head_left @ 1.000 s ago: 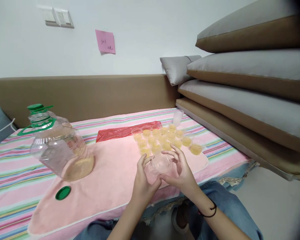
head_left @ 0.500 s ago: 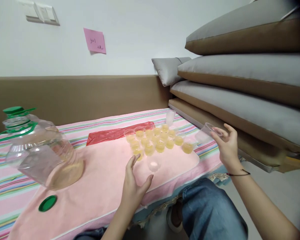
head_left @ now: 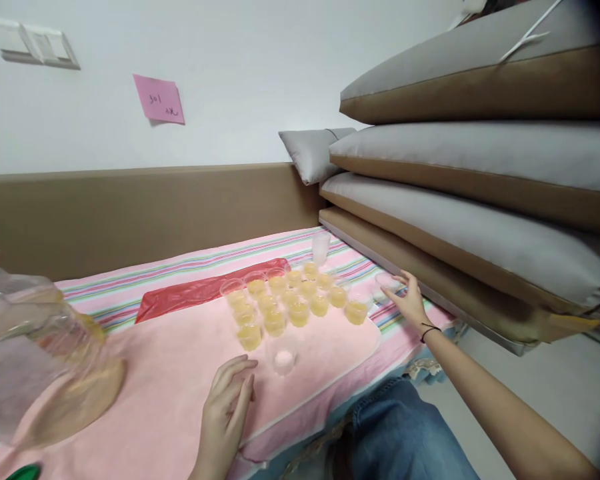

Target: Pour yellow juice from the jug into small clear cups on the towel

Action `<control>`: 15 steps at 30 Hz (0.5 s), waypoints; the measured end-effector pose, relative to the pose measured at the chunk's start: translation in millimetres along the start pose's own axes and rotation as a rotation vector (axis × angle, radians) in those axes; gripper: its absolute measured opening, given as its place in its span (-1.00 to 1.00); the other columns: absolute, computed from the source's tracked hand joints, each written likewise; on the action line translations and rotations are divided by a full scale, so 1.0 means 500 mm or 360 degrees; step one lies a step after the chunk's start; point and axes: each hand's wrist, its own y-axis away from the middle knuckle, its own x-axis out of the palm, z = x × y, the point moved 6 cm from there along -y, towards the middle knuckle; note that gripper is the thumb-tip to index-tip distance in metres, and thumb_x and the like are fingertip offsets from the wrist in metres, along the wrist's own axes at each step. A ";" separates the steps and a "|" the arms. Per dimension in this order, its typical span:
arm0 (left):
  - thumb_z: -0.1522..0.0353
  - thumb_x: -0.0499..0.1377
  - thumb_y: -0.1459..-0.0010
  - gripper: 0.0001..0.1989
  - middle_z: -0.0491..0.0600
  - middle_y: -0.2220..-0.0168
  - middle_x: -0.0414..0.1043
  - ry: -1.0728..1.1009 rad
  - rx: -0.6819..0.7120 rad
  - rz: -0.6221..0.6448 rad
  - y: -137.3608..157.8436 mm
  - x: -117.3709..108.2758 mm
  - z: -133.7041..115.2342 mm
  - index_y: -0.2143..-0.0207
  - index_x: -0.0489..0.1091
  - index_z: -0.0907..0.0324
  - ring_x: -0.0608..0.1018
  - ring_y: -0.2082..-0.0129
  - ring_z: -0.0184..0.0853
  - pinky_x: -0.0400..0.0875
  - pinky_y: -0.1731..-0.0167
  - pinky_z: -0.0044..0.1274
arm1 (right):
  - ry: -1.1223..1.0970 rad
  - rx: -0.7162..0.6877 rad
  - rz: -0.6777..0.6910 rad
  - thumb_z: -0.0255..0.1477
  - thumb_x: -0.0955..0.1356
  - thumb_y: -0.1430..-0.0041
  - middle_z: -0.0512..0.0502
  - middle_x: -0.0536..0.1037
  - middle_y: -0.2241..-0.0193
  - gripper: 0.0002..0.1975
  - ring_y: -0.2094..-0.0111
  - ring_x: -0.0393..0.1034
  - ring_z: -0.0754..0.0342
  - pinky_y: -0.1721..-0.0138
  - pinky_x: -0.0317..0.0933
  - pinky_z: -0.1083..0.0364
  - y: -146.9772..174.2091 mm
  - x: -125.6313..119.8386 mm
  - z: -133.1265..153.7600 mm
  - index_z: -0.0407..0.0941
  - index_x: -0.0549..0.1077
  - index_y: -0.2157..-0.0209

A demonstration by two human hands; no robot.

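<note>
My right hand [head_left: 409,303] reaches out at the right, its fingers and thumb around the side of a clear plastic cup [head_left: 385,281] low over the striped sheet. Whether the cup touches the sheet is hard to see. On the pink mat, my left hand [head_left: 225,403] holds nothing, its fingers loosely bent and the thumb apart. Just right of it stands an empty clear cup [head_left: 283,359]. Behind that, several clear cups of yellow liquid [head_left: 299,312] stand in close rows. A taller translucent cup [head_left: 321,249] stands at their far side.
A large clear bottle [head_left: 35,360] with yellowish liquid stands at the left, cut by the frame edge. Near it lies a green cap [head_left: 25,472]. A red plastic bag [head_left: 200,292] lies behind the cups. Stacked grey-brown cushions [head_left: 470,200] rise at the right.
My right hand has lowered the clear cup toward the striped sheet. My left hand has drawn back left, its fingers more bent. The view has turned right, so the bottle is partly cut off.
</note>
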 end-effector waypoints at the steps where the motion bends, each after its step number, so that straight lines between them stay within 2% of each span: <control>1: 0.41 0.04 -0.25 -0.67 -0.01 0.19 0.51 0.0000 0.0018 0.0006 -0.001 0.002 0.000 0.60 0.32 0.13 0.50 0.07 -0.30 0.44 0.13 -0.50 | 0.0042 -0.0037 0.0016 -0.06 0.43 0.06 -0.28 0.47 0.03 -0.22 -0.08 0.29 -0.19 -0.16 0.02 -0.23 0.002 0.000 0.002 -0.11 0.16 -0.13; 5: 0.42 0.03 -0.25 -0.67 -0.03 0.23 0.52 0.0020 0.0029 0.0012 -0.006 0.005 -0.002 0.59 0.32 0.13 0.51 0.10 -0.31 0.43 0.13 -0.51 | 0.0185 -0.0140 0.0095 -0.06 0.41 0.04 -0.33 0.43 -0.03 -0.21 -0.10 0.26 -0.23 -0.15 0.04 -0.21 0.015 -0.009 0.007 -0.13 0.17 -0.15; 9: 0.40 -0.02 -0.28 -0.71 -0.02 0.21 0.52 0.0077 -0.0044 -0.0007 -0.005 0.000 0.001 0.48 0.38 0.12 0.51 0.10 -0.31 0.42 0.11 -0.48 | 0.0246 -0.0212 0.0175 -0.03 0.42 0.07 -0.38 0.35 -0.11 -0.16 -0.16 0.19 -0.28 -0.17 0.05 -0.21 0.022 -0.037 0.033 -0.18 0.19 -0.16; 12: 0.37 -0.06 -0.31 -0.72 0.01 0.19 0.52 0.0127 -0.0152 -0.0082 0.000 -0.014 0.010 0.37 0.41 0.13 0.51 0.09 -0.30 0.42 0.08 -0.43 | 0.0295 -0.0334 0.0159 0.02 0.38 0.04 -0.38 0.33 -0.13 -0.17 -0.17 0.17 -0.32 -0.18 0.04 -0.25 0.013 -0.070 0.106 -0.19 0.23 -0.16; 15: 0.34 -0.07 -0.32 -0.72 0.03 0.18 0.52 0.0150 -0.0271 -0.0160 0.004 -0.036 0.019 0.27 0.42 0.15 0.52 0.10 -0.28 0.41 0.07 -0.40 | 0.0234 -0.0498 0.0092 0.02 0.37 -0.01 -0.25 0.43 -0.05 -0.33 -0.12 0.26 -0.28 -0.14 0.12 -0.22 -0.001 -0.096 0.234 -0.05 0.35 -0.09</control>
